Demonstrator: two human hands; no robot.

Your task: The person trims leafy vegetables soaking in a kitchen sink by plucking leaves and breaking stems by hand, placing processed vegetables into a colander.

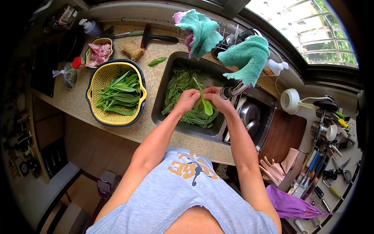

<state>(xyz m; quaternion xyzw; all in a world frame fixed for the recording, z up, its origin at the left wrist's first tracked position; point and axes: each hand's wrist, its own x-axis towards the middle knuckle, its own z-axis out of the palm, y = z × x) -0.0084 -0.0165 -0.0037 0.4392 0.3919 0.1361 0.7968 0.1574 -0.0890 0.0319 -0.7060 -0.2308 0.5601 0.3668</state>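
Observation:
Over the dark sink [156, 105], my left hand [188, 100] and my right hand [216, 98] are close together. Both have their fingers closed on one green leafy stem [207, 106], whose leaves spread above and below the fingers. Beneath them, many loose green leaves [175, 87] lie in the sink. To the left on the counter, a yellow basket [92, 87] set in a dark bowl holds more long green leaves [124, 91]. A single leaf [157, 61] rests on the counter between basket and sink.
The faucet [233, 90] reaches in beside my right hand. Two teal cloths [203, 33] [249, 58] hang behind the sink. A small basket of raw meat [99, 54], a knife [130, 34] and a black-handled scraper [156, 38] are back left. A pot lid [249, 113] sits right.

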